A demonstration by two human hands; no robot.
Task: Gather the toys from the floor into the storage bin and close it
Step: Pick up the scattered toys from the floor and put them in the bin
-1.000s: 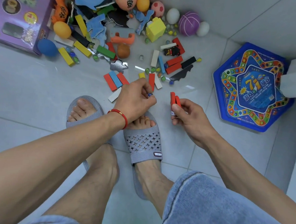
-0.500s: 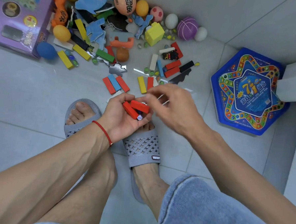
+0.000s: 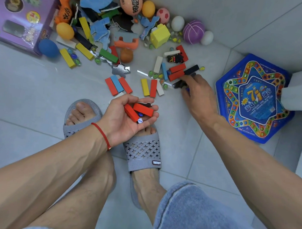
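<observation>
Red wooden blocks [image 3: 138, 111] and a white die [image 3: 140, 120] are lying cupped in the upturned left hand [image 3: 129, 116], serving as a tray. Right hand [image 3: 197, 92] is pinching a black flat piece [image 3: 179, 84] off the floor; no storage bin showing.

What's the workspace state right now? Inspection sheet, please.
Surface: grey tiled floor, glossy, toys strewn near the wall.
Job's things: red blocks and a die in the left palm; loose blocks, marbles, balls and foam shapes on the floor. No bin in view.
Clutter: purple box top left; blue game board at right.
Grippers: left hand cupped, palm up, holding the collected pieces; right hand reaching down onto a black piece; grip unclear.
Cables: nothing seen.
Surroundings: wall corner, person's slippers, denim shorts.
</observation>
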